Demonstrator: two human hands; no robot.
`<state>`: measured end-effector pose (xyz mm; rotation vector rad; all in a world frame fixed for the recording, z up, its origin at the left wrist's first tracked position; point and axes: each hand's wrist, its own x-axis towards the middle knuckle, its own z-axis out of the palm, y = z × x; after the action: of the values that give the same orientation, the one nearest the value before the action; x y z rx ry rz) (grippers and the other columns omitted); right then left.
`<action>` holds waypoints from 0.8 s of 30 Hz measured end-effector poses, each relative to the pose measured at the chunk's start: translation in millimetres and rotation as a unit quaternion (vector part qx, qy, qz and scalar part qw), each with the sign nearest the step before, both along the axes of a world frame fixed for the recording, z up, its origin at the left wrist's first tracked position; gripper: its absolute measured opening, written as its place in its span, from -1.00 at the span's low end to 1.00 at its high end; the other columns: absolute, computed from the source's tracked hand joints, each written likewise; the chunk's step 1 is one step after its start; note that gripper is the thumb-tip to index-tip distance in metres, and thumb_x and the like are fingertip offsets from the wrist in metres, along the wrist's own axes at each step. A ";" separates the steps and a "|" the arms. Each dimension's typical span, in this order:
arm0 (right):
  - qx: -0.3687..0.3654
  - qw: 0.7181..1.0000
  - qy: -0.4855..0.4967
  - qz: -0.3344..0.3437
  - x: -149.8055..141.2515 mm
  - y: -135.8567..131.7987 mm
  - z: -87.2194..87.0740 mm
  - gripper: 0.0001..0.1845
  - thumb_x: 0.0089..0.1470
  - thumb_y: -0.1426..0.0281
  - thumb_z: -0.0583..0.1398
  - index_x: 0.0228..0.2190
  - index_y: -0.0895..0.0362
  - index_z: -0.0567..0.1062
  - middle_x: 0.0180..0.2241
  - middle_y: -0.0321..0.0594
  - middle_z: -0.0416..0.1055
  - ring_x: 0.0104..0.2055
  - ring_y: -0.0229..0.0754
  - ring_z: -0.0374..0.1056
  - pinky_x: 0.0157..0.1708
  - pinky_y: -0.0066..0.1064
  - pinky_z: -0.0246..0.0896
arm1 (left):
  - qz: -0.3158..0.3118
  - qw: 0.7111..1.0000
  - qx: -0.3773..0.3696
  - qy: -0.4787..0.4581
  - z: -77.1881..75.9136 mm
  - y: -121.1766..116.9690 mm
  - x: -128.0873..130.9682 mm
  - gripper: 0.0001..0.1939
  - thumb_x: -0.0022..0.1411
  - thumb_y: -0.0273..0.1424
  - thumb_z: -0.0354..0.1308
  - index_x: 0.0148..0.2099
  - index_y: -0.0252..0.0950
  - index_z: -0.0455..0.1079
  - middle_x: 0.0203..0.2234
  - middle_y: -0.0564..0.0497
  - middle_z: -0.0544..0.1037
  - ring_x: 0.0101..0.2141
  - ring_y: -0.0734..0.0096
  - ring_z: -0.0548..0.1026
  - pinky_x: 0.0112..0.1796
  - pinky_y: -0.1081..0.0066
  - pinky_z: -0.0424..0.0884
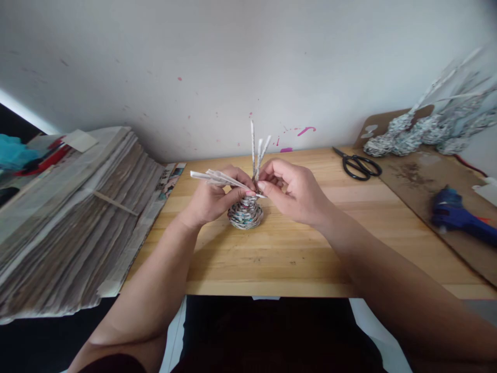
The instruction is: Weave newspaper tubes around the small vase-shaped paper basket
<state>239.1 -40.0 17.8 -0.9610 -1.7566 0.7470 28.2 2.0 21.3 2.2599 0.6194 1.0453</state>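
A small woven vase of rolled newspaper strips [246,214] stands on the wooden table, round at its base and narrower toward the top. My left hand [217,196] is closed at its neck, thumb and fingers pinching the weave. Several paper tubes [217,177] lean left across that hand. Other paper tubes [253,142] rise upright from the neck between my hands. My right hand [289,189] is at the other side of the neck, its thumb and forefinger pinched on a paper strip there. The fingers partly hide the top of the weave.
A tall stack of newspapers [97,207] stands at the left. Black-handled scissors [357,165] lie at the back right. Further right are a brown board [411,181], a blue glue gun [454,212] and several woven paper pieces [411,134]. A paint-spotted wall [233,67] closes the back.
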 end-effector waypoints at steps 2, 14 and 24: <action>-0.009 1.000 0.008 0.001 0.2 -0.1 -1.7 -0.95 0.21 0.41 0.22 -0.33 0.10 0.44 -0.37 -0.27 0.51 -0.35 -0.25 0.42 -0.36 -0.38 0.31 | 0.006 1.000 0.002 -0.002 0.0 0.3 0.1 -0.78 0.34 -0.24 0.33 -0.26 -0.31 0.55 -0.37 -0.05 0.65 -0.34 0.36 0.58 -0.26 0.38 0.49; -0.235 0.965 0.045 0.109 22.1 15.7 -1.9 -0.83 0.18 0.30 0.33 -0.31 0.12 0.49 -0.42 -0.29 0.53 -0.46 -0.27 0.51 -0.49 -0.45 0.44 | 0.028 0.998 -0.046 -0.028 -7.2 0.7 3.9 -0.88 0.36 -0.37 0.22 -0.24 -0.30 0.43 -0.44 0.01 0.53 -0.45 0.42 0.48 -0.41 0.42 0.43; -0.139 0.982 0.113 0.065 9.5 14.6 -6.5 -0.72 0.02 0.27 0.44 -0.27 0.14 0.56 -0.36 -0.26 0.57 -0.36 -0.28 0.48 -0.36 -0.43 0.44 | 0.038 0.999 0.009 -0.015 -7.6 -0.6 7.7 -0.84 0.40 -0.35 0.18 -0.25 -0.31 0.45 -0.40 -0.02 0.56 -0.39 0.40 0.50 -0.33 0.41 0.42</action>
<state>248.6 -25.4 11.3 -0.9077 -1.5512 1.1636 35.9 1.4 13.7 2.2481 0.6903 1.1244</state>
